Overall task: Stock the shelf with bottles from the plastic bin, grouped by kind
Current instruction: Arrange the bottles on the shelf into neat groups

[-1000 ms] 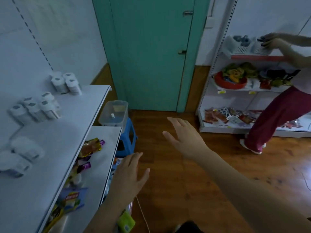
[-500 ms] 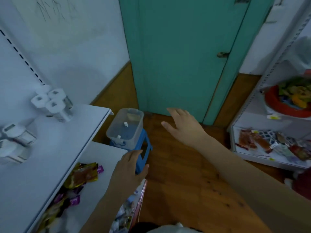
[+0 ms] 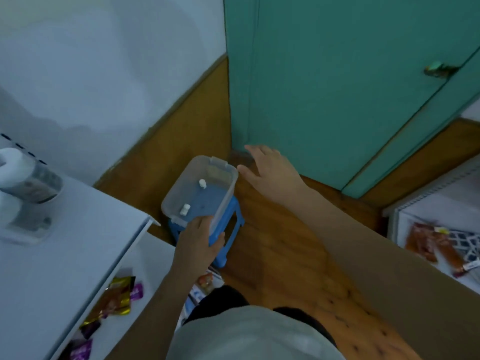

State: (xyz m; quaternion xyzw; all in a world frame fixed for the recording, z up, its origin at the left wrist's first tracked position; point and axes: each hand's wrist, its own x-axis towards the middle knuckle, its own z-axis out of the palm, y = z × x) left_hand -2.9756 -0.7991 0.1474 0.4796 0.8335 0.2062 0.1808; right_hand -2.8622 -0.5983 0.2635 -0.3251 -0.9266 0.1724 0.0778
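We see the clear plastic bin (image 3: 223, 188) standing on a blue stool (image 3: 228, 237) on the wooden floor, between the white shelf (image 3: 78, 245) and the green door (image 3: 350, 87). Two small white bottles (image 3: 185, 209) lie on its bottom. Our left hand (image 3: 198, 245) rests at the bin's near rim, fingers fairly straight; whether it grips the rim we cannot tell. Our right hand (image 3: 270, 170) hovers just beside the far corner, fingers spread and holding nothing. White-capped bottles (image 3: 23, 178) stand on the upper shelf at the left, and snack packets (image 3: 117, 300) lie on the lower one.
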